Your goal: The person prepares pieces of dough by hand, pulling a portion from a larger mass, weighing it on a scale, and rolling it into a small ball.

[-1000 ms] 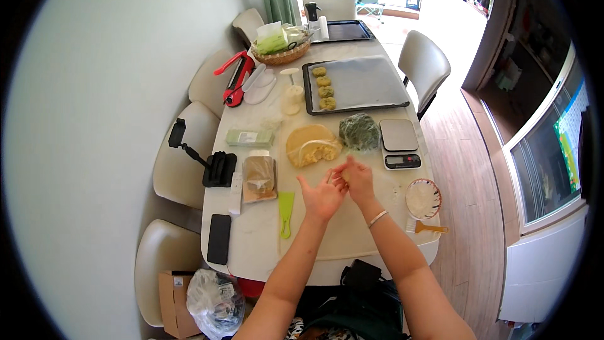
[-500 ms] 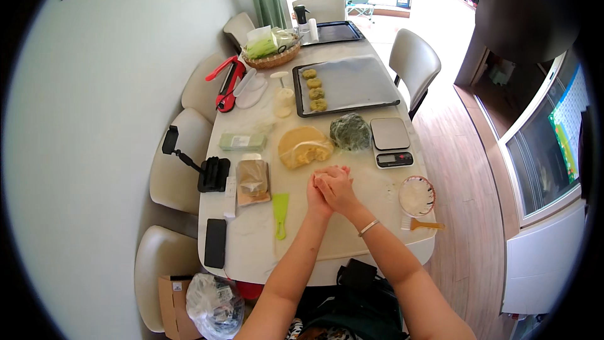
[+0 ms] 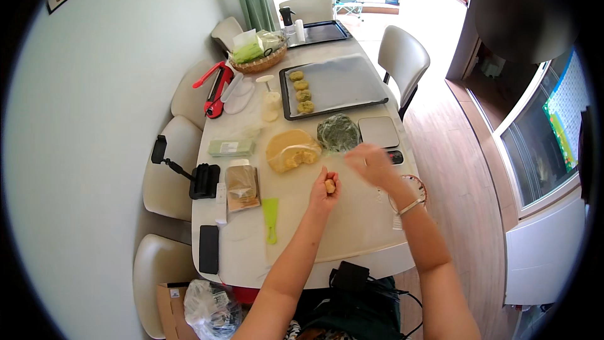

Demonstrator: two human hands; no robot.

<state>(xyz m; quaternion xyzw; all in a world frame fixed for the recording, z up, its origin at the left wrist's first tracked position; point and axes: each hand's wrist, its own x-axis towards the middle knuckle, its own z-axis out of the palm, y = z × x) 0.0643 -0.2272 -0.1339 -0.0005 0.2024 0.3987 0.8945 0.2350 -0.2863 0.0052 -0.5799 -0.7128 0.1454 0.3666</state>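
Cupping ball in our left hand, likely against rolling | right hand blurred, grip unclear | near right table edge

L hand: 1 dough ball

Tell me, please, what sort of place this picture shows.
It is probably a dining room in a home, used here for making food. Padded chairs stand around a long table, which bears a paper-lined baking tray with four small lumps and a kitchen scale.
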